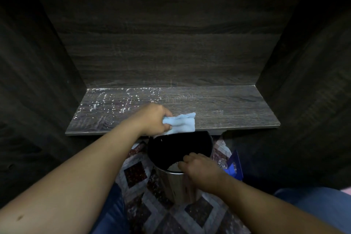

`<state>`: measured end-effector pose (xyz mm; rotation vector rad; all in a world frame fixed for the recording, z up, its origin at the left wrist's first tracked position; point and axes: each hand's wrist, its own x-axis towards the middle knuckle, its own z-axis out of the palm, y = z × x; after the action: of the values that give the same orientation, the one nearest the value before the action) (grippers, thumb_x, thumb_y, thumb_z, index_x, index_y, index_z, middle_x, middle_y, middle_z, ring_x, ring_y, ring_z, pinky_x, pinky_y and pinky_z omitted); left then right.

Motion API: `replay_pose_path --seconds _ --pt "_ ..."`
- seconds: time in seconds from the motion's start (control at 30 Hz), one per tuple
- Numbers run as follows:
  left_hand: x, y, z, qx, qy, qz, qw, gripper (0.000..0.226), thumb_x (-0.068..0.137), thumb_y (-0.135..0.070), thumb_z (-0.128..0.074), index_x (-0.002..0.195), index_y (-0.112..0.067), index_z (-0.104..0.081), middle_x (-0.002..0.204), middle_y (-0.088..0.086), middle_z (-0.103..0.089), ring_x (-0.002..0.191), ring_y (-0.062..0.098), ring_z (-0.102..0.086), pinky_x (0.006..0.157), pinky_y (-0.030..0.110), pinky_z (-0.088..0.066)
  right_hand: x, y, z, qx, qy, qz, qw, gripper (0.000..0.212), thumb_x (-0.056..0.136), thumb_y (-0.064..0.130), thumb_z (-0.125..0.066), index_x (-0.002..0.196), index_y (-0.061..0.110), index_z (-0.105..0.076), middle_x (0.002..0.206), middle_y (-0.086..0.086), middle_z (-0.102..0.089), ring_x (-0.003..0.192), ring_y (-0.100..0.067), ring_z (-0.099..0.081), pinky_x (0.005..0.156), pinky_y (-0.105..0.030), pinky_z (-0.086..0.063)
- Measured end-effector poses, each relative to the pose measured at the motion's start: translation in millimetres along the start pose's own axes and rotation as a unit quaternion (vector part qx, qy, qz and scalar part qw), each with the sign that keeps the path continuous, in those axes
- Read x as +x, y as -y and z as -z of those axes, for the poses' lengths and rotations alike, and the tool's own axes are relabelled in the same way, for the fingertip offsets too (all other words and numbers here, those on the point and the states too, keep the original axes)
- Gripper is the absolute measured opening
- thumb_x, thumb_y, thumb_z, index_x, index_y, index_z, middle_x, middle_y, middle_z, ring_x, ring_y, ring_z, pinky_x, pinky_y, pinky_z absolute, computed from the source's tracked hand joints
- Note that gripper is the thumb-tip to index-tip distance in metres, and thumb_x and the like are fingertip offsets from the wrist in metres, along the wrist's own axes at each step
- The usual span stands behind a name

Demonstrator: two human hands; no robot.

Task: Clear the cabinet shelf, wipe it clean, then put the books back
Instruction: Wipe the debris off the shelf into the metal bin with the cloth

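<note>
Left hand (152, 119): fingers curled tight round a bunched pale blue cloth (182, 123), gripping it at the front edge of the shelf (228, 104), near the middle. The cloth's lower corner hangs just over the edge. Right hand (199, 169): fingers hooked over the near rim of a shiny metal bin (176, 188), holding it directly beneath the cloth, its dark mouth tucked under the shelf lip. A few pale flecks show just under the cloth, above the bin's mouth, so debris appears to be going off the edge and into the bin. Shelf state: no books on it, so the clearing step looks done. The right part of the board reads as bare dark wood grain. The left part, back to the rear corner, carries scattered white specks (106, 102). Judgement: wiping is under way, perhaps half complete, with the left section not yet done. Outward: the back panel (171, 43) and side walls of the cabinet are dark and show faint scuffs. On the patterned floor tiles (136, 175), right of the bin, lies a blue object (234, 165), possibly a book, though I cannot tell. No other books are in view. Left to do: finish the left side, then return the books.
</note>
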<state>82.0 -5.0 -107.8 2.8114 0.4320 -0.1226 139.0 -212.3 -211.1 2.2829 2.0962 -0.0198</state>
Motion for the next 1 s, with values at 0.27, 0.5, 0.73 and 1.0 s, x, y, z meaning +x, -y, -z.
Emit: replay_pose_path --seconds 0.27,0.5,0.73,1.0 --pt "10 -13 7 -0.056 -0.138 -0.014 0.989 0.018 0.085 -0.029 -0.06 0.099 -0.028 -0.07 0.094 0.0 -0.072 0.092 0.023 -0.064 0.076 0.033 -0.05 -9 -6 -3 0.023 0.0 -0.003 1.0 0.018 0.054 0.022 -0.058 0.071 0.023 -0.065 0.064 0.004 -0.058 0.056 -0.015 -0.058 0.047 -0.022 -0.046" --pt "15 -11 -11 0.01 -0.085 -0.003 0.996 0.025 0.088 -0.03 -0.057 0.111 -0.031 -0.066 0.109 0.001 -0.067 0.102 0.026 -0.061 0.083 0.034 -0.049 0 -7 -3 0.013 -0.039 -0.021 0.999 0.025 0.065 0.022 -0.04 0.069 0.024 -0.064 0.064 0.006 -0.057 0.059 -0.014 -0.058 0.049 -0.021 -0.045" --pt "12 -10 0 -0.014 0.034 -0.009 0.999 0.019 0.085 -0.03 -0.067 0.103 -0.026 -0.07 0.084 -0.002 -0.068 0.085 0.019 -0.062 0.068 0.024 -0.044 11 -2 -3 0.01 -0.046 0.0 0.999 0.029 0.064 0.022 -0.035 0.066 0.025 -0.064 0.06 0.006 -0.055 0.054 -0.013 -0.056 0.045 -0.02 -0.041" --pt "9 19 11 -0.139 -0.037 0.068 0.987 0.013 0.085 -0.024 -0.069 0.098 -0.026 -0.072 0.079 -0.005 -0.069 0.074 0.013 -0.064 0.066 0.021 -0.047 27 6 -5 0.065 -0.045 0.014 0.997 0.023 0.053 0.016 -0.074 0.074 0.019 -0.065 0.067 0.0 -0.059 0.06 -0.019 -0.059 0.049 -0.024 -0.047"
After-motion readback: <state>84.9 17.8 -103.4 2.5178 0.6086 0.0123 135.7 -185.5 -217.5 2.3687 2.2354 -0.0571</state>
